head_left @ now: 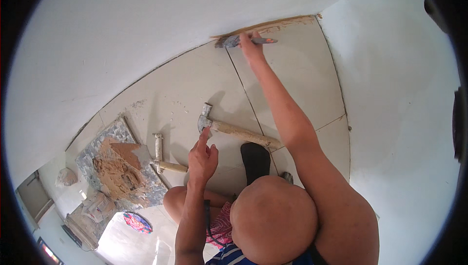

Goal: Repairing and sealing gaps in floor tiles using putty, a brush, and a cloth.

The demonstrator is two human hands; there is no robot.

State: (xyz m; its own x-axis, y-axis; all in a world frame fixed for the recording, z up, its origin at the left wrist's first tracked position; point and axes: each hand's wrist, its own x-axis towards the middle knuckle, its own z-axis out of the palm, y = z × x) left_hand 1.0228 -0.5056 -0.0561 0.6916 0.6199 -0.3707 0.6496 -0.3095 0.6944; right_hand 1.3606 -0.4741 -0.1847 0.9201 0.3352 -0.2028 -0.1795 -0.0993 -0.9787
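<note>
In my right hand (251, 49), stretched far forward, is a grey-smeared brush (231, 41). Its dark end lies low against the joint of wall and floor, and its handle points right. Along that joint runs a strip of brown filler (265, 23). My left hand (203, 161) holds nothing; its index finger is stretched out and the others are partly curled. That fingertip overlaps the head of a hammer with a wooden handle (241, 133) lying on the tiles; I cannot tell if they touch. A smaller hammer (170, 166) lies left of this hand.
At left a smeared board (85, 160) bears a heap of brown filler (114, 167). Beyond it are a clear bag (67, 177) and a colourful cloth (137, 222). White walls rise ahead and at right (399, 94). My bent knee (273, 214) and dark-covered foot (255, 160) fill the near middle.
</note>
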